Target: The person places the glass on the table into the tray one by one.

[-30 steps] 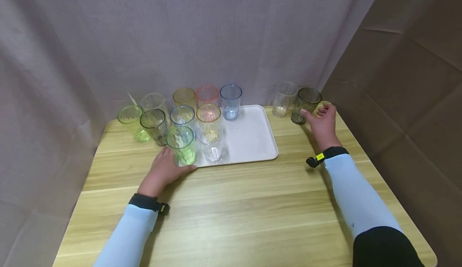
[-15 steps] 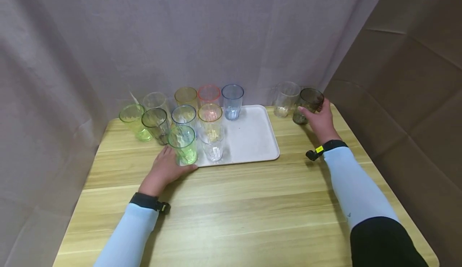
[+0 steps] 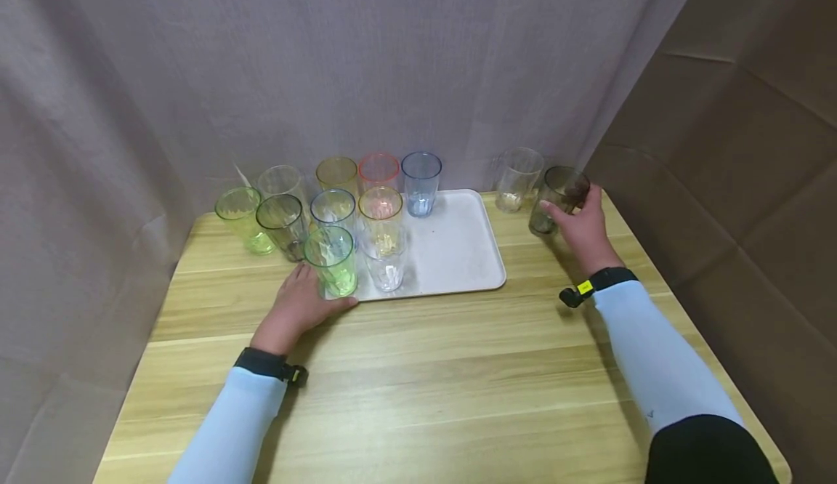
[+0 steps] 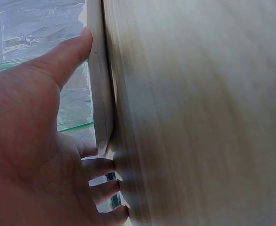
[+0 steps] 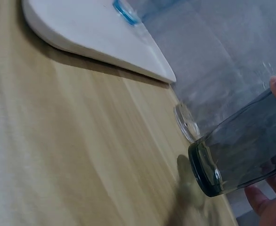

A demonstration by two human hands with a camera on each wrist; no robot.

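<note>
1. Your right hand (image 3: pixel 584 233) is curling round a smoky dark glass (image 3: pixel 556 187), thumb on the side facing the tray (image 3: pixel 451 244), fingers on the far side; it is opening no wider than the glass it is gripping.
2. The dark glass is sitting to the right of the tray, level with the tray's rear half and apart from it. In the right wrist view its base is casting a separate shadow on the counter (image 3: pixel 425 382), so it seems to be hanging just above the surface.
3. The key relation: the tray is lying to the left of your right hand, its bare right half facing the dark glass across a strip of counter. A clear glass (image 3: pixel 518 175) is standing between the tray's back right corner and the dark glass, just beside the latter.
4. The dark glass's long axis is running roughly upright, rim up; you cannot tell a slight lean for certain.
5. Your left hand (image 3: pixel 302 306) is spreading round the tray's front left corner, thumb touching the front edge, fingers reaching round the left end, holding no glass. Your right hand is clearly the nearer one to the dark glass.
6. On the tray, a green glass (image 3: pixel 336 269) is standing by that corner and a blue glass (image 3: pixel 421 186) near the back edge.
</note>
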